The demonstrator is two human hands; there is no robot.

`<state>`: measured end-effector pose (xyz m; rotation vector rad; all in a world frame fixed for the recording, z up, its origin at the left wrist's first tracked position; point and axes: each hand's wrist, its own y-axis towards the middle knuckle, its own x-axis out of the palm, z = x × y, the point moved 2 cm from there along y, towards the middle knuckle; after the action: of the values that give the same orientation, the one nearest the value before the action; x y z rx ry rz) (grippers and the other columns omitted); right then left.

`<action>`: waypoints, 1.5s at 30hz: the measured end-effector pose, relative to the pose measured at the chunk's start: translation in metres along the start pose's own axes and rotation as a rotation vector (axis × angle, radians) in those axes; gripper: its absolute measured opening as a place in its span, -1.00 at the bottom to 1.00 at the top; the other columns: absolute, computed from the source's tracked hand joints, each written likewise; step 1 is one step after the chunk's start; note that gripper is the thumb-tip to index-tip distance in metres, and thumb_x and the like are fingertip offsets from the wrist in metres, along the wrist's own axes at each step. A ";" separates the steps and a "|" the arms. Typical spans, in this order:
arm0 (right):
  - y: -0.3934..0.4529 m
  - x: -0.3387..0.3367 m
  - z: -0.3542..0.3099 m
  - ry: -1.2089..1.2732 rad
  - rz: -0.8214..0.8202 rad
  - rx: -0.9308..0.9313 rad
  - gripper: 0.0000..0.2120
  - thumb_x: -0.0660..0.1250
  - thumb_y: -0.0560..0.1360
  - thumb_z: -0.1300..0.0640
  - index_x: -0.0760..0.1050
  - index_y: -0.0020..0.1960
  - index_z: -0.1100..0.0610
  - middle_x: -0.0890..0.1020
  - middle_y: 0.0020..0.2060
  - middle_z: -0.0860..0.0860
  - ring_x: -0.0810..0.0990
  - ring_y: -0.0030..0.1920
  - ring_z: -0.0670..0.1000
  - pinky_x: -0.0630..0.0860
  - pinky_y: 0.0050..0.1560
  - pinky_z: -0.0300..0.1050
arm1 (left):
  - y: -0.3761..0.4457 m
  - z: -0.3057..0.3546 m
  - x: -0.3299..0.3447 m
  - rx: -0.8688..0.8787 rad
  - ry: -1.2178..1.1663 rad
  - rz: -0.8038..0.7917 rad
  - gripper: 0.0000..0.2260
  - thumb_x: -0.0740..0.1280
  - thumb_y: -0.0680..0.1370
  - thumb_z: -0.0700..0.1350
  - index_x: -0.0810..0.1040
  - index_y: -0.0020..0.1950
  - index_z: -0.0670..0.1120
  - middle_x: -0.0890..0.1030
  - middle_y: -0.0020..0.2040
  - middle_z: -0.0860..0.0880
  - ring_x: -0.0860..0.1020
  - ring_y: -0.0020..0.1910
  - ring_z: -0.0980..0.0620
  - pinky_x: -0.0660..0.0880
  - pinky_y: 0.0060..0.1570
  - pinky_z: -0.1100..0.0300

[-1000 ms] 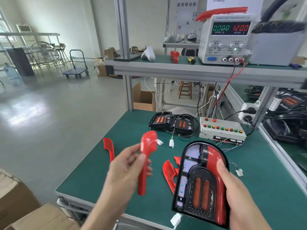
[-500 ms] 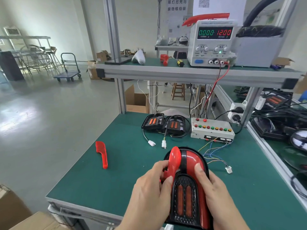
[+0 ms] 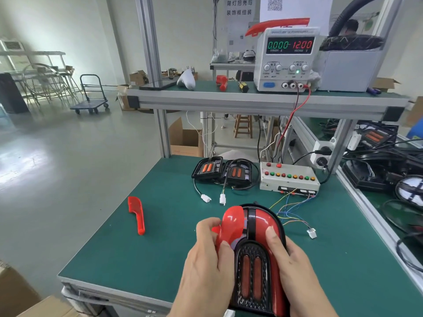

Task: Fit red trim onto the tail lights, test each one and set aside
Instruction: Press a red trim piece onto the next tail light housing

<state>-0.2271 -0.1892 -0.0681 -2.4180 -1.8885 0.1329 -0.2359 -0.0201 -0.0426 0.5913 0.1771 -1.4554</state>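
A: Tail lights on the green bench [image 3: 142, 255]?
B: 3. 1 tail light [image 3: 254, 261] gripped at the near edge, far in front of the button test box [image 3: 289, 178]; 2 bare tail lights [image 3: 223, 171] lying just left of that box, touching each other, each trailing a lead with a white plug.

A: Red trim pieces?
B: 4 in sight. 1 already seated on the right half of the held light. 1 left-side red trim [image 3: 231, 227] laid over the upper-left curve, top edge not fully down. 1 loose red trim [image 3: 136, 213] flat on the mat, well left of the box and nearer. 1 long red trim strip [image 3: 277, 25] resting atop the power supply [image 3: 287, 59], above and behind the box.

A: Hands?
B: 2. Left hand [image 3: 206, 264] curled round the left trim, thumb on its lower stem, fingers wrapped behind. Right hand [image 3: 293, 264] clasping the right flank of the light, thumb pressed flat on the seated trim.

A: Supply reading?
B: 0.000 and 12.00.

A: Compared with 1 second back?
B: Then held apart: trim raised in the left hand, light tilted upright in the right. Half a second back, trim just meeting the light. Now lying closer along the curve, light lower and flatter. Loose trim and 2 bare lights unmoved.
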 end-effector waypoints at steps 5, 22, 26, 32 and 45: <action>0.000 0.001 0.000 -0.006 0.009 -0.015 -0.59 0.27 0.35 -0.41 0.68 -0.06 -0.17 0.76 -0.14 -0.04 0.73 -0.03 -0.03 0.58 0.12 0.00 | 0.001 0.003 0.002 -0.018 -0.019 0.054 -0.79 0.32 0.61 0.06 0.33 0.14 0.29 0.58 -0.09 0.32 0.57 -0.18 0.21 0.42 -0.18 0.37; -0.007 0.010 -0.002 0.019 -0.016 0.011 -0.63 0.28 0.43 -0.34 0.70 -0.01 -0.15 0.76 -0.09 -0.04 0.73 0.02 -0.03 0.56 0.25 0.09 | 0.002 0.000 0.009 0.275 0.410 0.261 -0.61 0.45 0.51 0.02 0.67 0.25 -0.17 0.43 -0.25 -0.01 0.48 -0.37 0.00 0.50 -0.47 0.12; -0.007 0.012 -0.002 -0.017 -0.004 0.011 -0.53 0.26 0.41 -0.37 0.70 -0.01 -0.04 0.76 -0.10 -0.07 0.71 0.00 -0.05 0.56 0.23 0.03 | 0.003 0.002 0.012 0.274 0.494 0.254 -0.61 0.47 0.44 -0.04 0.69 0.18 -0.25 0.47 -0.31 -0.05 0.48 -0.46 -0.03 0.39 -0.51 0.22; -0.007 0.011 -0.002 -0.030 0.011 0.026 -0.50 0.26 0.37 -0.40 0.69 -0.03 -0.04 0.76 -0.13 -0.05 0.72 -0.02 -0.04 0.58 0.16 -0.03 | 0.003 0.002 0.013 0.263 0.538 0.194 -0.61 0.47 0.41 -0.03 0.70 0.13 -0.25 0.49 -0.29 -0.06 0.48 -0.50 -0.01 0.36 -0.52 0.22; -0.008 0.008 -0.005 -0.004 0.016 0.064 -0.64 0.24 0.38 -0.43 0.68 -0.02 -0.30 0.76 -0.09 -0.15 0.72 -0.03 -0.16 0.57 0.15 -0.03 | 0.006 -0.012 0.012 0.194 0.275 0.080 -0.61 0.11 0.70 0.05 0.40 0.52 0.06 0.37 -0.08 0.06 0.45 -0.07 0.07 0.46 0.03 0.16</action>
<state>-0.2317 -0.1793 -0.0623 -2.3935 -1.8368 0.1955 -0.2255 -0.0254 -0.0565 0.9476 0.2262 -1.3181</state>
